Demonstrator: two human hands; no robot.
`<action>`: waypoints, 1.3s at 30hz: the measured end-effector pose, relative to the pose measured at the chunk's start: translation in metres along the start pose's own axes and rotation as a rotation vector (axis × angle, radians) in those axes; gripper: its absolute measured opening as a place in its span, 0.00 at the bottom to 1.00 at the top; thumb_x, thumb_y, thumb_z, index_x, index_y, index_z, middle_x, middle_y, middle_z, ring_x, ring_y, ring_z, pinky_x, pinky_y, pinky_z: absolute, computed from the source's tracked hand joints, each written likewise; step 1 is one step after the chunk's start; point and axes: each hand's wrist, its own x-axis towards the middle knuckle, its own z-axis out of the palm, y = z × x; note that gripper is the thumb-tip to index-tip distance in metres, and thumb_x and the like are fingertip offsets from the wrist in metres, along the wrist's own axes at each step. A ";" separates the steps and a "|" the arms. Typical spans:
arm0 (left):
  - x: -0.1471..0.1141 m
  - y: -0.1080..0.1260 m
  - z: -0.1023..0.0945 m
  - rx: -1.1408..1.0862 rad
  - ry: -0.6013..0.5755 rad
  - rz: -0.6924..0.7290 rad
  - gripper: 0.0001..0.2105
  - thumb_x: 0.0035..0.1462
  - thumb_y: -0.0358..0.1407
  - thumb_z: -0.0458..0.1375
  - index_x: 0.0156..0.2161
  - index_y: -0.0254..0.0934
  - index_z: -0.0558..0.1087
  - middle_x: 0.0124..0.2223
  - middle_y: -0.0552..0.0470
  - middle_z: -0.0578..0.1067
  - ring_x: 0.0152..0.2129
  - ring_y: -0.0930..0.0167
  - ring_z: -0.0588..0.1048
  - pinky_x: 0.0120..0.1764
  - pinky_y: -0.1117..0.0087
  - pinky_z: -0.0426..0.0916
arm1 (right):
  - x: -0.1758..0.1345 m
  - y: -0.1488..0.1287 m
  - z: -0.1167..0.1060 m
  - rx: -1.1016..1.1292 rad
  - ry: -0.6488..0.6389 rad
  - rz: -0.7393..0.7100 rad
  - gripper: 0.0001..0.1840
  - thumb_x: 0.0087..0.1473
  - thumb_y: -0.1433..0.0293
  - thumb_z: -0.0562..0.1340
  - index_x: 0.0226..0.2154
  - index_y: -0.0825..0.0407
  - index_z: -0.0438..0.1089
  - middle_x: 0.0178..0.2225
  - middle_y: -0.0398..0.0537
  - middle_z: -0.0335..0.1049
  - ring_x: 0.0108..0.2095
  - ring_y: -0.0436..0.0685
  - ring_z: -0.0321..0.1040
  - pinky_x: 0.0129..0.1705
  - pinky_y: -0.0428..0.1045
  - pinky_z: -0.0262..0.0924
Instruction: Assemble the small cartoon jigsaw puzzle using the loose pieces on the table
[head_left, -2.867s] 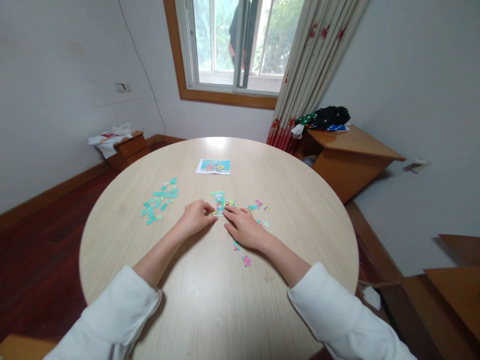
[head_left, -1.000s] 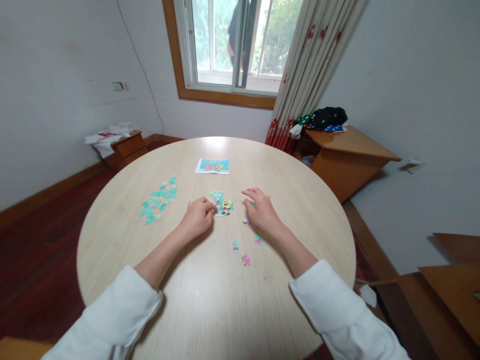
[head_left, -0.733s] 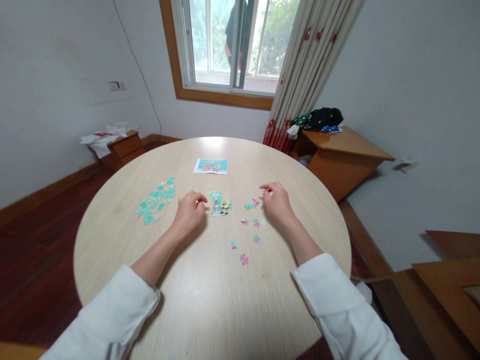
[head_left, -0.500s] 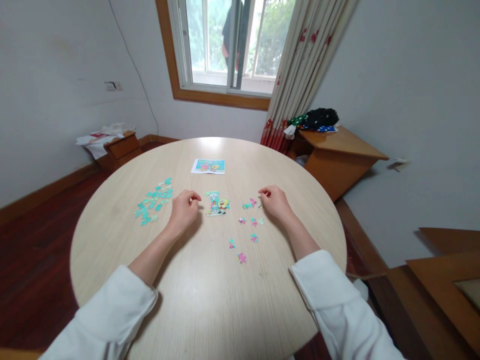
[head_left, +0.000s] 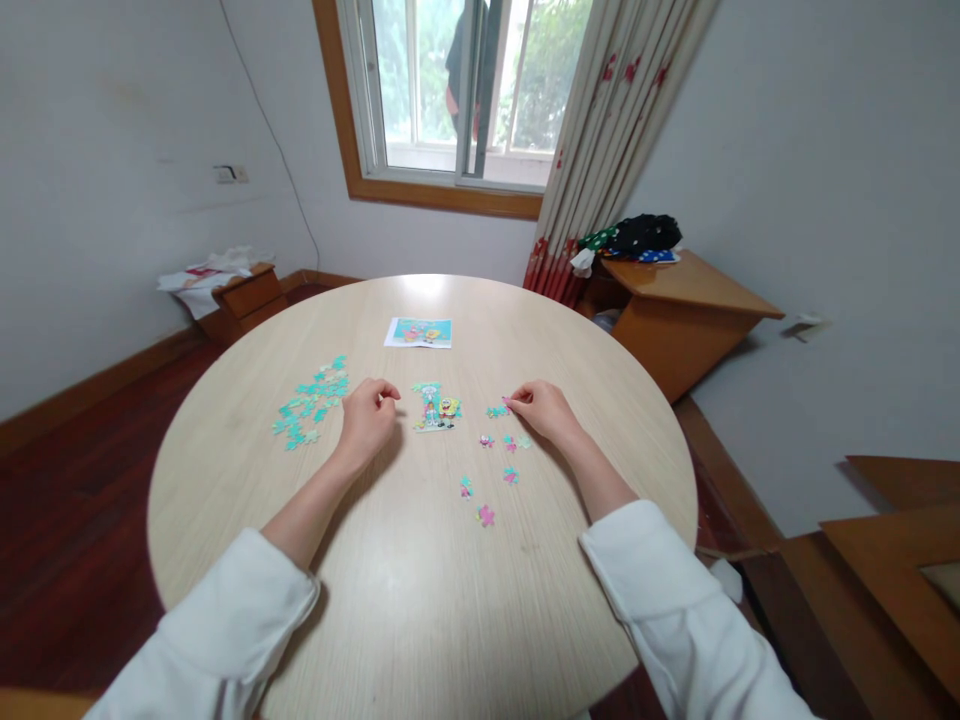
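On the round table, a partly joined jigsaw puzzle (head_left: pixel 436 410) shows a yellow cartoon sponge and a pale figure. Just left of it rests my left hand (head_left: pixel 367 418), its fingers curled in and nothing visible in them. My right hand (head_left: pixel 544 408) is to the puzzle's right, thumb and fingertips pinched on a small pink puzzle piece (head_left: pixel 507 402). Close by that piece lies a teal puzzle piece (head_left: pixel 495 411). Several loose pieces, among them a pink puzzle piece (head_left: pixel 486 515), are scattered nearer me. Beyond my left hand spreads a pile of teal puzzle pieces (head_left: pixel 307 402).
A printed reference picture (head_left: pixel 420 333) lies towards the far side of the table (head_left: pixel 420 600). Behind stand a window, a curtain (head_left: pixel 600 130) and a wooden cabinet (head_left: pixel 690 280) with cloths on top. A low drawer unit (head_left: pixel 251 295) is at the left.
My right hand has moved left, from the pieces at the far right to the pink piece, and now pinches it. My left hand has stayed in place.
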 end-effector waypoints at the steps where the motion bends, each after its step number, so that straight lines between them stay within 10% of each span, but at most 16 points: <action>1: 0.000 0.000 0.000 0.000 0.000 -0.002 0.09 0.46 0.26 0.48 0.25 0.38 0.70 0.28 0.52 0.73 0.28 0.69 0.72 0.37 0.67 0.65 | 0.000 -0.001 0.000 0.006 -0.008 0.001 0.07 0.52 0.70 0.64 0.30 0.55 0.77 0.34 0.52 0.78 0.35 0.54 0.71 0.37 0.47 0.59; 39: 0.002 0.008 -0.009 -0.036 0.002 -0.004 0.08 0.45 0.26 0.48 0.24 0.38 0.68 0.27 0.53 0.72 0.27 0.70 0.69 0.34 0.69 0.64 | 0.007 0.011 0.000 0.071 -0.042 0.012 0.08 0.51 0.71 0.64 0.34 0.54 0.78 0.35 0.52 0.79 0.36 0.55 0.74 0.40 0.48 0.62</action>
